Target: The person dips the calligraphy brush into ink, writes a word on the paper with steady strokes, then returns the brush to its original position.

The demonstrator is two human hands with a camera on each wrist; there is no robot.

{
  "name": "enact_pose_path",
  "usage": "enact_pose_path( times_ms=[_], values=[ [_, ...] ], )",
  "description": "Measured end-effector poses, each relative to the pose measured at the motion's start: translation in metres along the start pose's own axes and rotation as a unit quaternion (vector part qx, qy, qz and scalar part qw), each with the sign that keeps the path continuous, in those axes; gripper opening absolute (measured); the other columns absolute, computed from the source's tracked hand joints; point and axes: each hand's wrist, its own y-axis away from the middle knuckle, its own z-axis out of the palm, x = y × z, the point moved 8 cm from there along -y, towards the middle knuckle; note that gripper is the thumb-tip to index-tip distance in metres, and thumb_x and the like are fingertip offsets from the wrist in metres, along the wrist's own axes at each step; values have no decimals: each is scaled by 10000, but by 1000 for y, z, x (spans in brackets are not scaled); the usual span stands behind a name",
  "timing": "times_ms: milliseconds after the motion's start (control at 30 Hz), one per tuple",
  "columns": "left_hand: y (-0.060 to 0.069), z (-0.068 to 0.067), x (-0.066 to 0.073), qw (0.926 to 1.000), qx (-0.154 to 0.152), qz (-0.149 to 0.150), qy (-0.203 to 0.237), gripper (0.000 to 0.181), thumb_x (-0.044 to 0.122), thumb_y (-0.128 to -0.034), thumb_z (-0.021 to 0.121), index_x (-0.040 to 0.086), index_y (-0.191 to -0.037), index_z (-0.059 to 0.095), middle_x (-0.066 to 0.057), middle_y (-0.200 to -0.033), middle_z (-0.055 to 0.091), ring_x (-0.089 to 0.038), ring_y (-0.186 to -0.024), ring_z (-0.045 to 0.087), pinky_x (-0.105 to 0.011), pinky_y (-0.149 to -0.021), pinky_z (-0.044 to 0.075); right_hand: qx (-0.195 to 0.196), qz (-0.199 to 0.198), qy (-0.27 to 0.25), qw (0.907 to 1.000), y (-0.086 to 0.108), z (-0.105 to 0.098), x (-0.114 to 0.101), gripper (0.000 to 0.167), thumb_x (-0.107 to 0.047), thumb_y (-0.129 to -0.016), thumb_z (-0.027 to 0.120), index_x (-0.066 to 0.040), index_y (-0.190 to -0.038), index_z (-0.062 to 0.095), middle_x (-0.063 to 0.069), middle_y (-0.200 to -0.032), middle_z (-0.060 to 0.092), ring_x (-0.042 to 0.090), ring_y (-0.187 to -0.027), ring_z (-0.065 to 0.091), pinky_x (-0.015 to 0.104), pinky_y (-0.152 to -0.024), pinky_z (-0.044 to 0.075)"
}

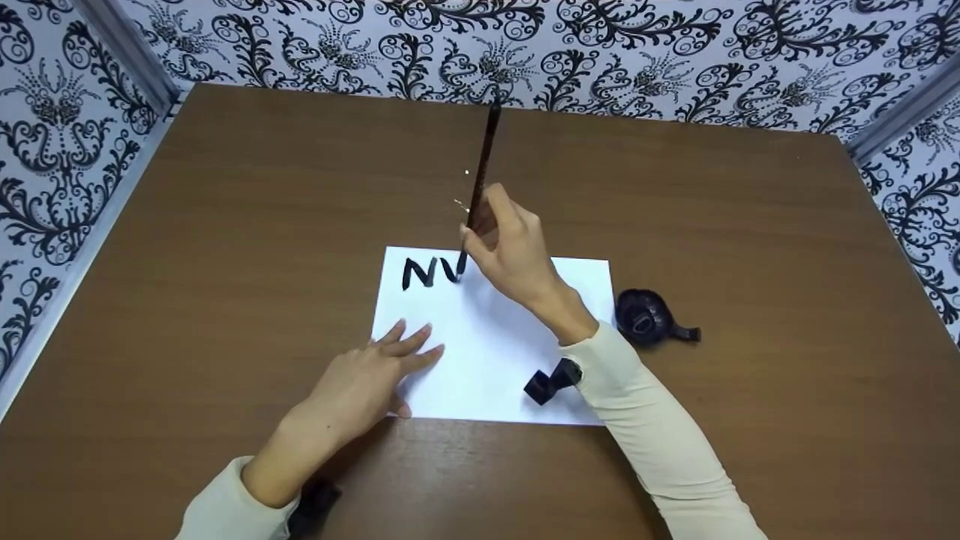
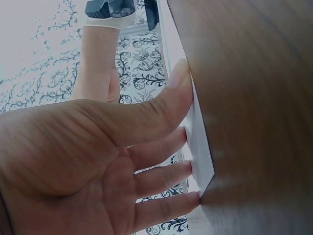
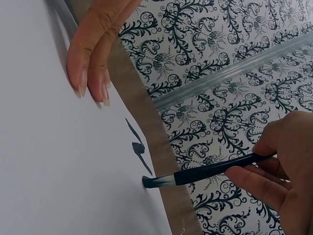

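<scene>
Within right grip (image 1: 514, 251), paintbrush (image 1: 484, 161), probably low-handle

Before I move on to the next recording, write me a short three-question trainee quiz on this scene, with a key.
1. Multiple choice: what does the right hand hold? (a) scissors (b) a paintbrush (c) a spoon
2. True or false: in the head view, the dark dish lies to the left of the paper.
3. Fill in the blank: fingertips of the ____ hand rest on the paper.

Key: 1. b. 2. False; it sits on the table, to the right of the paper. 3. Left, the left hand.
</scene>
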Motion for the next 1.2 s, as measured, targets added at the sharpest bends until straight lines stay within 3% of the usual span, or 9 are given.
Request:
enact_pose_path(
  times_ms=[533,900,1200],
  values=[
    [1,0,-1,10000,19,-5,-52,747,243,-651,770,130,-1356,552,-98,-1452,426,-388,-1314,382,-556,-825,484,-321,292,-69,9990,-2,0,1,194,16,-859,624,28,-1010,503,75,-812,608,145,-732,622,197,-664,504],
    [-2,2,-2,9998,-130,-113,-96,759,254,-649,781,151,-1364,547,-78,-1460,420,-380,-1323,373,-462,-615,521,-81,443,102,9989,-2,-5,9,194,10,-856,638,4,-992,501,74,-818,607,150,-740,610,210,-685,503],
    [-1,1,-1,10000,-54,-60,-44,744,241,-660,779,143,-1361,548,-89,-1451,429,-385,-1318,380,-484,-664,527,175,614,164,9978,-1,-9,17,202,-1,-871,640,10,-998,483,104,-846,610,184,-767,625,283,-694,527]
  ],
)
